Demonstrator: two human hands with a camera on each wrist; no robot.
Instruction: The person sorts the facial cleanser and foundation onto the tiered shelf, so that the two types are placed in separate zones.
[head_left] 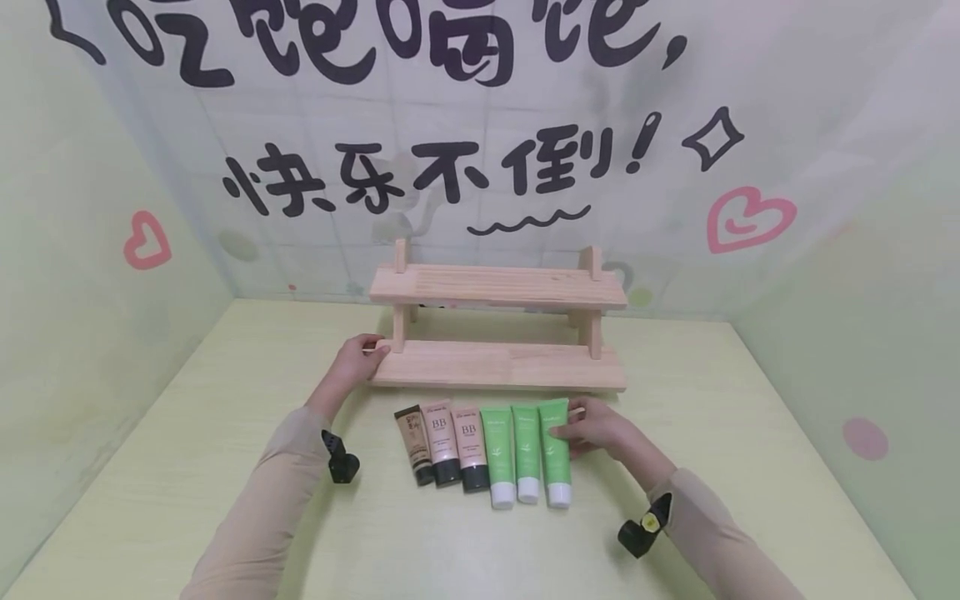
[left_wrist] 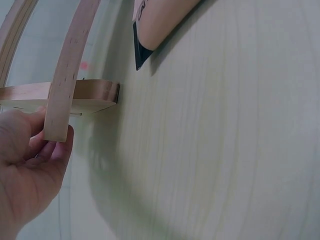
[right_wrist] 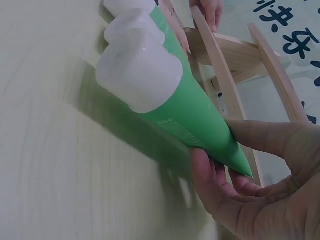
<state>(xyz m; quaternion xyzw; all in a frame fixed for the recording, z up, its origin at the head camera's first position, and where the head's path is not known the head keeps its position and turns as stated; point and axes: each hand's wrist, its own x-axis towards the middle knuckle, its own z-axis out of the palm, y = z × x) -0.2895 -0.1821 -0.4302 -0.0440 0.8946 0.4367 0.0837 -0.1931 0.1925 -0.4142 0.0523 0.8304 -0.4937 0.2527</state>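
Note:
My left hand (head_left: 363, 358) grips the left end of the lower board of a two-tier wooden rack (head_left: 495, 367). In the left wrist view the thumb and fingers go round the board's end (left_wrist: 59, 115). My right hand (head_left: 600, 425) holds the rightmost green tube (head_left: 555, 450), thumb on one side and fingers under the other, near its flat end. The tube's white cap (right_wrist: 142, 70) points toward the wrist camera's left. Two more green tubes (head_left: 527, 450) (head_left: 498, 454) lie beside it, then two pink BB cream tubes (head_left: 471, 442) (head_left: 441, 437) and a smaller brown tube (head_left: 413, 437).
The rack's upper board (head_left: 495, 286) stands behind and above the lower one, joined by wooden side supports (head_left: 590, 329). A printed cloth backdrop (head_left: 420, 100) hangs behind the pale table (head_left: 262, 350), with side panels at left and right.

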